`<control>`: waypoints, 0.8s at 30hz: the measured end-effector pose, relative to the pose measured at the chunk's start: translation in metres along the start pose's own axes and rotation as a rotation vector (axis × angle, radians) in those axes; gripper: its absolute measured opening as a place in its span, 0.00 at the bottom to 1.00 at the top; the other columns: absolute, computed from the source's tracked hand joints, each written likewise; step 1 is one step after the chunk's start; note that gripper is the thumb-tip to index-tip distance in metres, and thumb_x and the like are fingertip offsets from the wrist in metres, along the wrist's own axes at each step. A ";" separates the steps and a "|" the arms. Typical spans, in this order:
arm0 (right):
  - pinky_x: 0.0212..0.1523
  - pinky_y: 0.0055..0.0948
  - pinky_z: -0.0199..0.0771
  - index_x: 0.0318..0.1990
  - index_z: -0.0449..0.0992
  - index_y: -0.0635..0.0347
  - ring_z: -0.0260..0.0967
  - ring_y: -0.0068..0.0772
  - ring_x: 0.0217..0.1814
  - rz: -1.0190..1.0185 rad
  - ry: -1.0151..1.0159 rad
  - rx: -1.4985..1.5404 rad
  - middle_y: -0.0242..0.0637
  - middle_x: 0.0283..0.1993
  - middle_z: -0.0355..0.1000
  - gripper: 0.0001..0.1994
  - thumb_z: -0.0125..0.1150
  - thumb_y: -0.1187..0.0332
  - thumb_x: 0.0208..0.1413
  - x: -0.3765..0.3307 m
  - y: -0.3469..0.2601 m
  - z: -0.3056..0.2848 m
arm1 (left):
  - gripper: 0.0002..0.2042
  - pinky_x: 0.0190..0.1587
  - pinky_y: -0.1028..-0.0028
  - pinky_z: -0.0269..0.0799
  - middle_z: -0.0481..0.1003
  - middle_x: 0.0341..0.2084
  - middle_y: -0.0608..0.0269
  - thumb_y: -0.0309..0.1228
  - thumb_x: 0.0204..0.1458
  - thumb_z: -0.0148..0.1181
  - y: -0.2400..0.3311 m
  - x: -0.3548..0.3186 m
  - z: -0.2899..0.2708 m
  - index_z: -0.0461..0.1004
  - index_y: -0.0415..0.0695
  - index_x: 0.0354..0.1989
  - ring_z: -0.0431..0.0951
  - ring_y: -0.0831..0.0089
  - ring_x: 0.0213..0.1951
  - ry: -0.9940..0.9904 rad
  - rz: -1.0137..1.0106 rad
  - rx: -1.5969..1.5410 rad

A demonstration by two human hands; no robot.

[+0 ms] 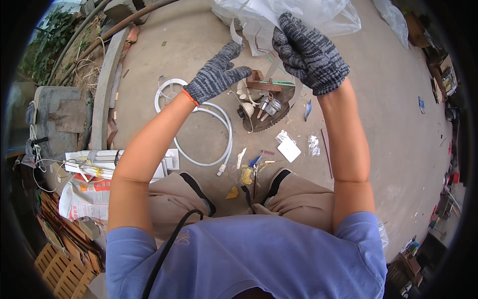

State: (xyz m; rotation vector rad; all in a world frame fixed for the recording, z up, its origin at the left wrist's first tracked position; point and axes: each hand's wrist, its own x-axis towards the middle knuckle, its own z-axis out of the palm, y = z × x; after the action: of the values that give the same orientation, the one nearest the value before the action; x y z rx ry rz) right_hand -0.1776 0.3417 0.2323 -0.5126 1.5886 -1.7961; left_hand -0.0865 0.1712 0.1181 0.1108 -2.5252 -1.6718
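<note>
Bare concrete yard floor (pixel 388 99), dusty and scattered with bits, and the person is sitting or squatting low on it, knees in tan trousers at the bottom of the view. Using the round saw blade (pixel 271 117) on the ground as the landmark: directly above it in the view, up at arm's length, the right hand (pixel 306 52) in a grey knit glove is closed on the edge of a clear plastic bag (pixel 298 15), with white strips hanging out of it. The left hand (pixel 216 74), same kind of glove, is just left of the blade and held loose, fingers spread, gripping nothing, a short gap away from the bag.

On the blade itself sit a couple of small metal fittings (pixel 269 106) and a brown wooden block (pixel 259 82). Left of the blade lies a looped white hose (pixel 219 134) and a white ring-shaped frame (pixel 167 92). Below the blade there's a small white square plate (pixel 289 148) and some yellow scraps (pixel 246 175). Far left of it, a bundle of white trunking (pixel 109 162).

Looks like the person is mid-way through opening or digging into the bag. Next move probably needs the free left hand to come in and steady or spread the bag mouth.
</note>
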 end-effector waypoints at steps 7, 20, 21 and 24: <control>0.11 0.14 0.51 0.25 0.66 0.57 0.52 0.16 0.11 -0.067 -0.187 0.177 0.29 0.16 0.60 0.10 0.47 0.60 0.50 -0.011 -0.045 -0.003 | 0.22 0.47 0.72 0.62 0.61 0.47 0.50 0.35 0.44 0.53 0.039 0.013 0.044 0.61 0.41 0.48 0.65 0.60 0.46 -0.194 0.382 0.123; 0.08 0.14 0.50 0.24 0.68 0.57 0.53 0.16 0.10 0.072 -0.210 0.386 0.28 0.17 0.62 0.11 0.49 0.60 0.50 0.010 -0.037 0.007 | 0.10 0.34 0.75 0.64 0.71 0.26 0.63 0.31 0.42 0.56 0.061 0.016 0.059 0.69 0.40 0.32 0.69 0.76 0.31 -0.074 0.185 -0.603; 0.05 0.16 0.46 0.21 0.65 0.55 0.48 0.16 0.07 0.078 -0.119 0.324 0.27 0.14 0.59 0.13 0.48 0.58 0.51 0.011 -0.035 0.012 | 0.08 0.34 0.74 0.65 0.71 0.25 0.62 0.29 0.42 0.55 0.054 0.019 0.062 0.70 0.40 0.29 0.70 0.74 0.30 -0.035 0.294 -0.244; 0.08 0.14 0.49 0.24 0.62 0.56 0.51 0.19 0.10 0.116 0.080 0.532 0.31 0.17 0.60 0.12 0.44 0.59 0.53 0.025 -0.015 0.009 | 0.07 0.34 0.73 0.66 0.71 0.29 0.58 0.27 0.42 0.48 0.022 0.019 0.093 0.70 0.41 0.29 0.71 0.67 0.32 0.346 0.795 0.428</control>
State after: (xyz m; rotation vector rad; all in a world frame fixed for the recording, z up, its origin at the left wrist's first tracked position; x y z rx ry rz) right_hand -0.1922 0.3181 0.2445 -0.0974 1.0922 -2.0622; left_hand -0.1176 0.2624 0.1029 -0.4636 -2.1716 -0.7342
